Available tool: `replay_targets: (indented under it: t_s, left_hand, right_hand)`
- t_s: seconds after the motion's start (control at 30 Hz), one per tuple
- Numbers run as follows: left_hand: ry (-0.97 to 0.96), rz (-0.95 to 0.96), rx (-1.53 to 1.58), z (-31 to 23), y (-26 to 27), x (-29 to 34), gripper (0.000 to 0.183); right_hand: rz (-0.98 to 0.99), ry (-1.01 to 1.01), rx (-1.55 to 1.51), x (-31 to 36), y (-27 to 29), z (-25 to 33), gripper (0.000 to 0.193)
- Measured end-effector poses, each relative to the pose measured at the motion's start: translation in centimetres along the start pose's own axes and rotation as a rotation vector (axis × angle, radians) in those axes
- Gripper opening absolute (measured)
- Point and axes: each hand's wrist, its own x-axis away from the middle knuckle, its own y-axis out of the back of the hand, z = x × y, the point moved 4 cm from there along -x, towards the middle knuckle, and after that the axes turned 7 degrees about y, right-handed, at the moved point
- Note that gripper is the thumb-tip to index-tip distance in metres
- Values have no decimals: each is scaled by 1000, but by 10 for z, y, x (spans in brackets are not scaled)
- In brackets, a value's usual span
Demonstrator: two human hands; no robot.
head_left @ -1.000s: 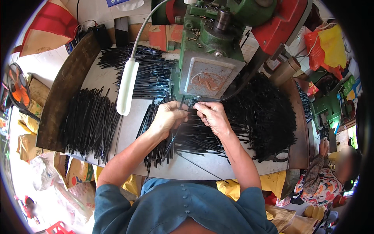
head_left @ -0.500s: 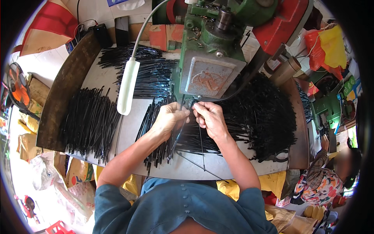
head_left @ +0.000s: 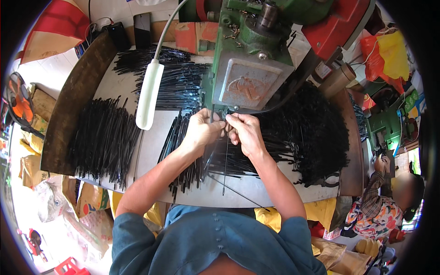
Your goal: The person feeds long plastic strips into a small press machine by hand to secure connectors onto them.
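Note:
My left hand (head_left: 205,130) is closed in a pinch at the foot of a green machine (head_left: 250,87) with a grey front plate. Thin black rods show by its fingers, one of them slanting down below. Close beside it, my right hand (head_left: 246,133) is also pinched shut, on a long thin black rod (head_left: 224,169) whose lower end reaches toward the table's near edge. The fingertips of both hands nearly meet under the machine head, and they partly hide the rod's upper end. Another black rod (head_left: 238,192) lies slanting on the table.
Black rods lie in a left bundle (head_left: 104,142), a far stack (head_left: 172,78) and a large right heap (head_left: 316,142). A white lamp (head_left: 150,96) hangs at the left of the machine. The table (head_left: 151,151) has a raised left rim (head_left: 75,105). A person (head_left: 376,201) sits at the right.
The rod below my right hand has swung left and now hangs straighter. My right hand has tilted slightly, and both hands remain at the machine. The co-worker's hands have shifted.

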Motion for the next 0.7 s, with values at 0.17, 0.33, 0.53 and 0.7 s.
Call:
replay_targets:
  t_s: [0.17,0.33,0.53,0.7]
  left_hand:
    - [0,-31,-16,2,5,-3,18]
    - [21,-45,-20,2,6,-3,20]
    - [14,-46,-10,-3,3,0,19]
    - [31,-84,-112,-24,34,17,18]
  right_hand:
    - [48,-60,26,-2,2,0,19]
    - [42,-86,182,2,19,7,21]
    - [-103,2,276,8,56,30,16]
    - [-131,82,372,15,78,52,15]
